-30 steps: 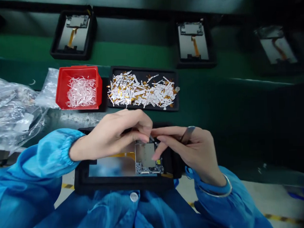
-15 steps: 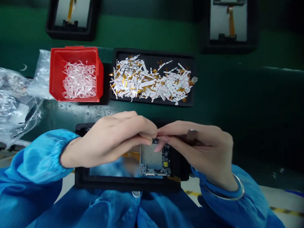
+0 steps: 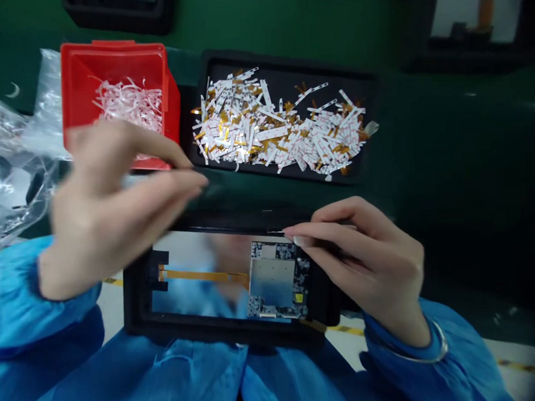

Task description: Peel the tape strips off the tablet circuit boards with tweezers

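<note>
A clear plastic bag point(image 3: 12, 174) lay crumpled at the left edge of a green workbench point(image 3: 449, 135), beside a red plastic bin point(image 3: 113, 57) holding white paper strips point(image 3: 128, 103). The person's left hand point(image 3: 105, 200), in a blue smock sleeve point(image 3: 16, 291), had parted from the right since the hands worked together over the circuit board moments earlier. Now blurred by motion, it hung over the bin's near corner, well apart from the board, with thumb and forefinger nearly closed; whether they pinched anything could not be told. To its right, a black tray point(image 3: 284, 71) carried a heap of white backing strips flecked with amber film point(image 3: 282, 130).

Nearer the person, a black fixture point(image 3: 140, 325) held a glossy display panel point(image 3: 187, 285), its amber flex cable point(image 3: 200, 276) running to the circuit board point(image 3: 276, 279) at the panel's right end. The board sat flat, its metal shield point(image 3: 272, 282) uncovered and its components visible around it. The right hand point(image 3: 366, 261) rested at the fixture's upper edge, curled and partly closed, its fingertips point(image 3: 295, 237) just beside a thin sliver point(image 3: 275, 231) above the board. Whether they held it could not be told. Another black fixture point(image 3: 472, 41) sat at the bench's far right.
</note>
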### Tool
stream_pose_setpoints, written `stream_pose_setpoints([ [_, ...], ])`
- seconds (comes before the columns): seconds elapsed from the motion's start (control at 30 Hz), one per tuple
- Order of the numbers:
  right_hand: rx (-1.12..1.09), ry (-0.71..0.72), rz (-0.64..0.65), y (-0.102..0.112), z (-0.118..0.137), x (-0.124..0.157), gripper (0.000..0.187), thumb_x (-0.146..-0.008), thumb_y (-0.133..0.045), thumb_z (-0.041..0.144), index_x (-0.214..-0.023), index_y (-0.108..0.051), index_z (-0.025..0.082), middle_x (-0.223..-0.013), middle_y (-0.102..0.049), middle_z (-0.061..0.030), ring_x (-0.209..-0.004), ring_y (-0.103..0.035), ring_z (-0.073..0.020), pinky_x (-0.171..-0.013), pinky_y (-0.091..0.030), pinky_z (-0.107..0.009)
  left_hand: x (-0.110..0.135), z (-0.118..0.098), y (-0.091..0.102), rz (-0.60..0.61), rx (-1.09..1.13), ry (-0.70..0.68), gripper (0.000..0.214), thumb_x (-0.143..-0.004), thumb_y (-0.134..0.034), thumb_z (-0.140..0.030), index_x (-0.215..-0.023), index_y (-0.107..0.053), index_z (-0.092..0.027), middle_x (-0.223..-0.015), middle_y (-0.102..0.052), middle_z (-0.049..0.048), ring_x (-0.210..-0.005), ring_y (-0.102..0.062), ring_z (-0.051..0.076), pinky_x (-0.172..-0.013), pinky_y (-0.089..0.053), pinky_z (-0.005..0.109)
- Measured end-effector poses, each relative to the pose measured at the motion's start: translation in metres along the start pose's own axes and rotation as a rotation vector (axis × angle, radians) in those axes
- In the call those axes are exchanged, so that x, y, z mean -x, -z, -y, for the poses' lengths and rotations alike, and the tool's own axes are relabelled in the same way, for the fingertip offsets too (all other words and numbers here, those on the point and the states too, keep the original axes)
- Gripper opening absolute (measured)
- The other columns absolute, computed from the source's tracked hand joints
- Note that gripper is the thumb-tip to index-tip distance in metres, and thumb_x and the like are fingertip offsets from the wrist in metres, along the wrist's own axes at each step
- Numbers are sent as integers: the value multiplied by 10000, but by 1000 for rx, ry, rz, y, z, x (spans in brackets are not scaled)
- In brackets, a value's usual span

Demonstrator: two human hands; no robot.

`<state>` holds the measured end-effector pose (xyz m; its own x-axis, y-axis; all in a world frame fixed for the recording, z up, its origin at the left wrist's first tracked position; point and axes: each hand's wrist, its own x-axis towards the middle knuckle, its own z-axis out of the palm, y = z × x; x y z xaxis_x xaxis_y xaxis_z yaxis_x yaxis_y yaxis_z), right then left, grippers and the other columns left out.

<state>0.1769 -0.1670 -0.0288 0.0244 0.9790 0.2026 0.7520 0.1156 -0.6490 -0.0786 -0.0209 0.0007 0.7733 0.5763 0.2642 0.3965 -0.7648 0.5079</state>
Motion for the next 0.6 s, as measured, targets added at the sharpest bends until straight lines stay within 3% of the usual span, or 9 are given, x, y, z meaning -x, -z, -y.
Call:
stream_pose_setpoints([
  [0.07,11,6,12,1,0,-2,236,-883,-632,102,-938,-725,312,-837,-628,-12,-686,-617,-119,-580,-526,-263,-9,-18,-19,102,-90,-145,155,-918,-620,-167,-1058,-684,-186,-1032,-615,42,-946,-572,173,-848,-446,351],
  [0.13,4,19,24,1,0,-3,238,-873,-641,89,-941,-721,302,-829,-627,-8,-691,-616,-115,-591,-521,-259,-15,-25,-31,184,-67,-244,149,-982,-504,-186,-985,-653,-179,-929,-605,22,-852,-579,145,-737,-447,304],
  [0.43,-24,0,86,3,0,-1,281,-888,-595,74,-989,-710,309,-845,-585,-8,-690,-577,-106,-580,-478,-255,-16,-21,-43,331,24,-216,248,-1032,-424,-308,-1079,-660,-245,-982,-623,9,-862,-543,160,-733,-403,297],
  [0.6,147,101,189,14,-5,-3,238,-963,-526,206,-1040,-726,309,-763,-483,-9,-573,-449,-83,-444,-331,-233,-14,-19,-45,324,-40,-270,280,-1035,-400,-299,-1192,-627,-251,-1088,-586,44,-931,-516,193,-757,-394,322],
])
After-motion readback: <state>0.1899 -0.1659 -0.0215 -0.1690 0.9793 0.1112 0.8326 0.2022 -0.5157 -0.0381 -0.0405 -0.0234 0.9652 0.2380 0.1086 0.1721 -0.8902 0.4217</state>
